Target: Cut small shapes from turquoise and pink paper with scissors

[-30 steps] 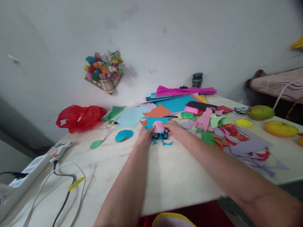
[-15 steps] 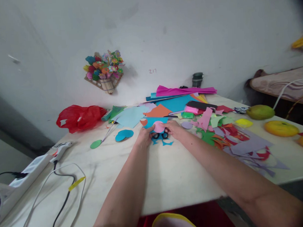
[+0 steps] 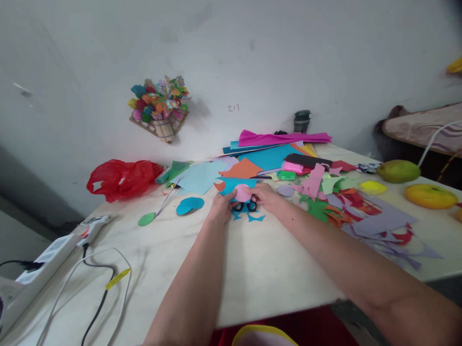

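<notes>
1. The pale desk [image 3: 253, 273] carries everything here; the held work is centred on it, straight ahead of the person, with bare surface on the near side.
2. A blue sheet [image 3: 231, 184] lies just beyond the hands, its longer visible direction running left to right. Whether the held piece touches it, I cannot tell.
3. The left hand [image 3: 220, 206] has its grip closed on the left edge of a pink disc, thumb uppermost. The right hand [image 3: 265, 196] pinches the right edge with its fingertips. For good control, I would keep this pressure light and even, so the paper does not buckle.
4. Black scissors [image 3: 251, 206] sit just below the held piece, finger loops toward the person; the blades are hidden. Keeping the fingers above those loops seems wise.
5. The pink disc [image 3: 242, 193] is between the two hands, broad face up and toward the person. Being round, it has no clear long axis or pointing end.
6. Small blue scraps [image 3: 256, 218] lie nearer the person.
</notes>
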Demonstrator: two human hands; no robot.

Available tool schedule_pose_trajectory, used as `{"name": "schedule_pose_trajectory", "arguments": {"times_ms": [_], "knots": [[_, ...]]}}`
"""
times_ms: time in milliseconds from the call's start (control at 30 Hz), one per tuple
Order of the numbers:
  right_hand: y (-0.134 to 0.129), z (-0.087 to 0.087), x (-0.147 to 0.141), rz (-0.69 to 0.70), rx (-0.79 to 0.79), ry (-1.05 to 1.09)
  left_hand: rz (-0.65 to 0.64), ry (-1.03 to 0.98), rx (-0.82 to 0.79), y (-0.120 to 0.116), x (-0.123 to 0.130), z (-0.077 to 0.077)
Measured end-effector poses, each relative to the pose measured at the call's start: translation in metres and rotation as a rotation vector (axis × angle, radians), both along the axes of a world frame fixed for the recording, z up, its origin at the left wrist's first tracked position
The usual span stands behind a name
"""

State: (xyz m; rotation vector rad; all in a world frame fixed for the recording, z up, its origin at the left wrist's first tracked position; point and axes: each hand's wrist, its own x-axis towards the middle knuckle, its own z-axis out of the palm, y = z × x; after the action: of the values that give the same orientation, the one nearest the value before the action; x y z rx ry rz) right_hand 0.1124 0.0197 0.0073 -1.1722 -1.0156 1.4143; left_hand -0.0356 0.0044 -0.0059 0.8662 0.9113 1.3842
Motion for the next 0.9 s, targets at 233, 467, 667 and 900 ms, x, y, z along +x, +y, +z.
{"name": "schedule_pose_trajectory", "arguments": {"times_ms": [233,467,667,900], "knots": [[0.0000,0.0002,-0.0002,-0.004,0.001,-0.004,0.002,-0.013,0.005,-0.0010,0.0012,0.0016],[0.0009,-0.0019,-0.0016,-0.015,0.011,0.021,0.013,0.009,0.008,0.0017,0.0009,-0.0016],[0.0021,-0.0031,-0.0014,-0.038,0.049,0.015,0.010,0.035,-0.001,-0.0011,0.0021,0.0017],[0.0031,-0.0038,-0.0004,-0.074,0.101,0.004,0.024,0.084,-0.006,-0.0011,0.0032,0.0025]]}}
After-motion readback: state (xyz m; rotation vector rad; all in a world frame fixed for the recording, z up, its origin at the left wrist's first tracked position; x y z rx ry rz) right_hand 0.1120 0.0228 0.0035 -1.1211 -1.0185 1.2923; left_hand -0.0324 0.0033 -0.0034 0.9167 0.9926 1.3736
